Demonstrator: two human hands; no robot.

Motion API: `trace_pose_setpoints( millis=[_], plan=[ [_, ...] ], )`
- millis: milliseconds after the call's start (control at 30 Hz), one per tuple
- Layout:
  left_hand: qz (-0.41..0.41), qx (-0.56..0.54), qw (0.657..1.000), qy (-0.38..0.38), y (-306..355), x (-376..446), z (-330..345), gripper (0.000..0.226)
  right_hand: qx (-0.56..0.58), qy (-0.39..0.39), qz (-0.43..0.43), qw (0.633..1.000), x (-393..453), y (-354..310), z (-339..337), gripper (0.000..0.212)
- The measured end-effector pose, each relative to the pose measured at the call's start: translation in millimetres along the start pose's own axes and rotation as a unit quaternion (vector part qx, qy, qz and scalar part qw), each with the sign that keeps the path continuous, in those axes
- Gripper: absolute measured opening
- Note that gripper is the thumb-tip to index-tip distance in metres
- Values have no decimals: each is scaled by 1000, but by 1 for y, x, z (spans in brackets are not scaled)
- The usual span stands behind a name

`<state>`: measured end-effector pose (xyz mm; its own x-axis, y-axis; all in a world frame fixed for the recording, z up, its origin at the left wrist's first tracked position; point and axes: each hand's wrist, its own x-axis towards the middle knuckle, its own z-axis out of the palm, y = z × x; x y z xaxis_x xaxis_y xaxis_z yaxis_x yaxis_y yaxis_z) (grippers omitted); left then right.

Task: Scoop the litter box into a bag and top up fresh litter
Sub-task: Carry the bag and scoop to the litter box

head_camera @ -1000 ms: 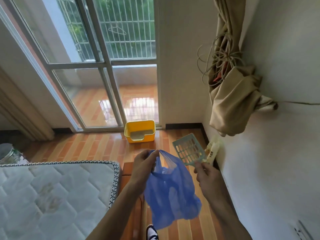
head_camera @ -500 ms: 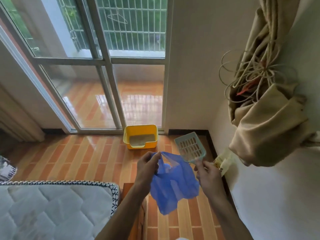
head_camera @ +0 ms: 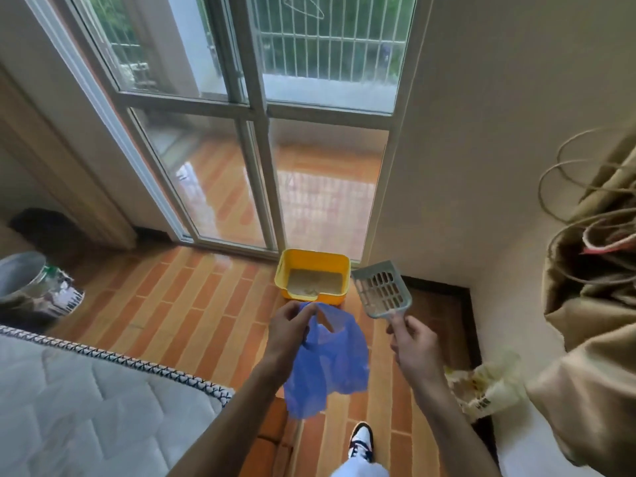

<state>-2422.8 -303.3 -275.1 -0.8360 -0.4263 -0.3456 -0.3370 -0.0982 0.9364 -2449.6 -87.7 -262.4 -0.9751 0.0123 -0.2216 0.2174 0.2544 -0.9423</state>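
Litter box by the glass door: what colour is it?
Yellow; the litter box shows clearly in the head view.

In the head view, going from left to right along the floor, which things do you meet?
Metal bucket → mattress → left hand → blue bag → right hand → litter sack → curtain.

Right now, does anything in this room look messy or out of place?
A few things. A curtain on the right wall is bunched into a knot with loose cords spilling out. A crumpled pale bag slumps on the floor by that wall. A bare hanger hangs on the balcony bars. No litter looks spilled around the box.
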Motion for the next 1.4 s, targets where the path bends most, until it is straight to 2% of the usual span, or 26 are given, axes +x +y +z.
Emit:
trace_pose_setpoints(
  millis=[233, 367, 533, 733, 933, 1133, 1400],
  plan=[
    [-12, 27, 996, 82, 13, 72, 12, 23, -26, -56, 12, 998, 101, 2, 8, 37],
    [-26, 29, 992, 119, 16, 104, 10, 29, -29, -79, 16, 996, 140, 3, 27, 45],
    [-42, 16, 989, 140, 14, 138, 4, 28, -25, -115, 18, 993, 175, -8, 61, 46],
    [-69, -8, 987, 145, 8, 186, -13, 33, -44, -123, 16, 991, 218, -30, 100, 42],
    [-94, -30, 981, 168, -2, 243, -25, 33, -87, -134, 15, 987, 266, -29, 139, 53],
    [-109, -60, 970, 207, -20, 289, -29, 35, -107, -174, 14, 979, 298, -21, 179, 52],
    [-139, -95, 958, 233, -97, 363, -26, 32, -144, -269, -2, 952, 352, 40, 239, 33]
  ],
)
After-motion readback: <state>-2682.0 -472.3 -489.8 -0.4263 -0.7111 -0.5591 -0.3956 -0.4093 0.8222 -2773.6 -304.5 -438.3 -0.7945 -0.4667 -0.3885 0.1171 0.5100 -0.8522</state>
